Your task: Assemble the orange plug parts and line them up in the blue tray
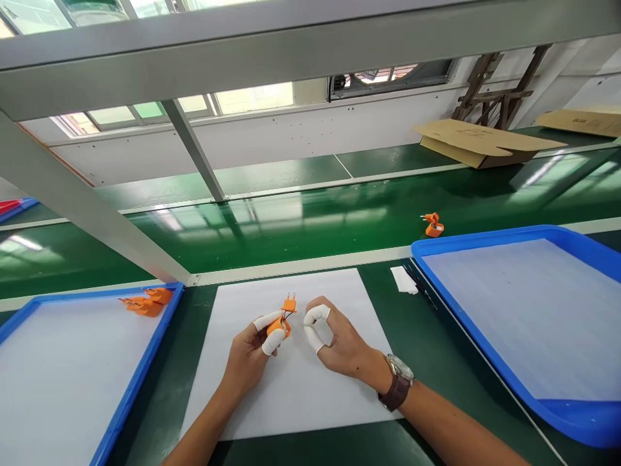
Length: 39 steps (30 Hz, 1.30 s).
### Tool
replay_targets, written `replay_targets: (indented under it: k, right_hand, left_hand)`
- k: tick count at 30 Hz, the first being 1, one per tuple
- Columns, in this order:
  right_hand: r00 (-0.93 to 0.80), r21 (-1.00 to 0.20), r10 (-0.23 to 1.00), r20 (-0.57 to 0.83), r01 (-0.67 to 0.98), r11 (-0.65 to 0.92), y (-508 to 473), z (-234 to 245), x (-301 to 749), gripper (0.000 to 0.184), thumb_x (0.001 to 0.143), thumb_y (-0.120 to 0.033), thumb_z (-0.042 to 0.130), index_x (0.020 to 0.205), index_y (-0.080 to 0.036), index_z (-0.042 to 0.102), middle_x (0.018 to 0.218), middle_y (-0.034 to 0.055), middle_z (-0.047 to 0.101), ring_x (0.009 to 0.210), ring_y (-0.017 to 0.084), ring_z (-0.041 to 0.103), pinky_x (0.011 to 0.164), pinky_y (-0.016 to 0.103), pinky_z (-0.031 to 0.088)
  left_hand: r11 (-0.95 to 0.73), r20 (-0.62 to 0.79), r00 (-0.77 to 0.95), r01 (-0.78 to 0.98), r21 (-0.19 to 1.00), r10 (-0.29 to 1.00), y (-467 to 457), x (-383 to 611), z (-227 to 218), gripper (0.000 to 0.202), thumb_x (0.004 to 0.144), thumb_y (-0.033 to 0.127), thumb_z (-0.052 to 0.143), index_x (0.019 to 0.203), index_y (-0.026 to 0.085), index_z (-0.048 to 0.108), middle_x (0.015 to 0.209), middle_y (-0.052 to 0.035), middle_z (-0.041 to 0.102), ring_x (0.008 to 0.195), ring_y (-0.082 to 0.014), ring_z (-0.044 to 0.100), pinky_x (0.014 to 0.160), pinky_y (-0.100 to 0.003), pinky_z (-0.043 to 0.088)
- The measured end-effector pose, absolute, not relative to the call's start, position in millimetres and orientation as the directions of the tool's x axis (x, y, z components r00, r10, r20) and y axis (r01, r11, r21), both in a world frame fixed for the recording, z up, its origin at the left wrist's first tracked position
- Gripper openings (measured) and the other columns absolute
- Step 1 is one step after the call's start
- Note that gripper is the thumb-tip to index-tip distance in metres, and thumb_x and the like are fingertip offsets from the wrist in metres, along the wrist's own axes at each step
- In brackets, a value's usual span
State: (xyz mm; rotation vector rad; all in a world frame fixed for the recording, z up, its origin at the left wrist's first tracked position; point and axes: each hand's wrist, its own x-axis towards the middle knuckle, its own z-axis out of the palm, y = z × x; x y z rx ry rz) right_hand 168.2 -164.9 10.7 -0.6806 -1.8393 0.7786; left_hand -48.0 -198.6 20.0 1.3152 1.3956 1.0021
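My left hand [251, 353] is closed around the orange body of a two-pin power plug [279, 328]. The plug's orange pin cap [289, 305], with two metal prongs pointing up, sits apart from the body and is joined to it by dark wires. Just right of it is my right hand [339, 340], thumb and index fingertips brought together in a pinch. Whether anything small is between those tips cannot be made out. White finger cots cover the thumb and index finger of both hands. Beneath both hands lies a white sheet [301, 401] on the green bench.
A blue-rimmed tray [138, 378] at left holds several orange plugs [148, 302]. Another blue tray [517, 391] stands at right, beside a small white paper [403, 279]. One orange plug [433, 225] rests on the green belt [310, 223]. A metal post [121, 226] rises at left.
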Motion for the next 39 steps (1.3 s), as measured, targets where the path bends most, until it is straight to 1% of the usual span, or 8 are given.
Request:
replay_targets:
  k: [8,15,18,22,26,29,35,39]
  right_hand:
    - [-0.211,-0.758,0.796,0.567,0.243,0.605,-135,13,175,0.007,0.092,-0.018,0.058,0.092,-0.021,0.064,0.088,0.0029,0.062,0.079,0.017,0.059,0.072,0.032,0.051]
    - [-0.167,-0.747,0.887,0.430,0.487,0.453,-64,20,191,0.021,0.092,-0.025,0.054,0.105,-0.019,0.069,0.100,0.0082,0.071,0.085,0.019,0.065,0.078,0.034,0.054]
    - [-0.149,-0.715,0.908,0.392,0.572,0.403,-29,24,195,0.024,0.093,-0.027,0.051,0.104,-0.017,0.070,0.096,0.0087,0.073,0.084,0.021,0.066,0.076,0.034,0.054]
    - [-0.136,-0.635,0.936,0.326,0.701,0.323,8,35,203,0.025,0.094,-0.025,0.051,0.109,-0.015,0.069,0.091,0.0075,0.073,0.080,0.020,0.066,0.075,0.033,0.053]
    - [-0.116,-0.521,0.959,0.260,0.819,0.241,28,47,224,0.038,0.095,-0.028,0.062,0.130,-0.016,0.056,0.125,0.0104,0.063,0.104,0.022,0.064,0.090,0.040,0.053]
    - [-0.061,-0.401,0.980,0.188,0.906,0.133,36,53,254,0.039,0.095,-0.032,0.063,0.131,-0.018,0.056,0.137,0.0108,0.055,0.118,0.027,0.058,0.098,0.049,0.050]
    - [0.190,-0.164,0.982,0.021,0.969,-0.184,38,53,321,0.039,0.096,-0.033,0.063,0.131,-0.018,0.055,0.135,0.0110,0.056,0.116,0.028,0.060,0.096,0.050,0.052]
    - [0.142,-0.124,0.986,-0.083,0.981,-0.151,36,47,343,0.032,0.097,-0.033,0.062,0.125,-0.017,0.059,0.126,0.0096,0.061,0.106,0.024,0.064,0.090,0.045,0.056]
  left_hand:
    - [0.125,-0.118,-0.052,0.141,0.982,0.992,-202,-47,25,0.052,0.083,0.050,0.068,0.123,0.017,0.069,0.074,-0.0033,0.063,0.062,-0.0146,0.054,0.062,-0.029,0.050]
    - [0.140,-0.141,-0.002,0.107,0.984,0.990,-205,-44,23,0.054,0.079,0.056,0.069,0.119,0.020,0.071,0.091,-0.0067,0.070,0.065,-0.0159,0.056,0.060,-0.029,0.051]
    - [0.130,-0.133,0.014,0.115,0.985,0.991,-206,-44,23,0.054,0.078,0.057,0.070,0.118,0.021,0.072,0.087,-0.0054,0.071,0.064,-0.0159,0.056,0.059,-0.028,0.051]
    - [0.128,-0.133,0.025,0.151,0.980,0.991,-205,-46,20,0.054,0.078,0.055,0.071,0.120,0.022,0.072,0.083,-0.0039,0.069,0.065,-0.0165,0.057,0.061,-0.028,0.052]
    - [0.147,-0.153,0.027,0.148,0.978,0.988,-203,-49,15,0.058,0.077,0.054,0.073,0.124,0.021,0.069,0.086,-0.0045,0.069,0.068,-0.0177,0.058,0.060,-0.028,0.051]
    - [0.160,-0.167,0.038,0.134,0.978,0.985,-204,-50,12,0.057,0.077,0.053,0.073,0.124,0.021,0.068,0.092,-0.0050,0.070,0.070,-0.0171,0.057,0.061,-0.027,0.050]
    - [0.157,-0.159,0.054,0.042,0.987,0.986,-202,-47,12,0.048,0.080,0.052,0.070,0.117,0.021,0.070,0.091,-0.0043,0.070,0.072,-0.0169,0.057,0.063,-0.028,0.050]
    - [0.184,-0.182,0.044,-0.056,0.981,0.982,-200,-45,17,0.052,0.075,0.049,0.076,0.117,0.019,0.068,0.105,-0.0086,0.071,0.088,-0.0224,0.065,0.070,-0.032,0.055]
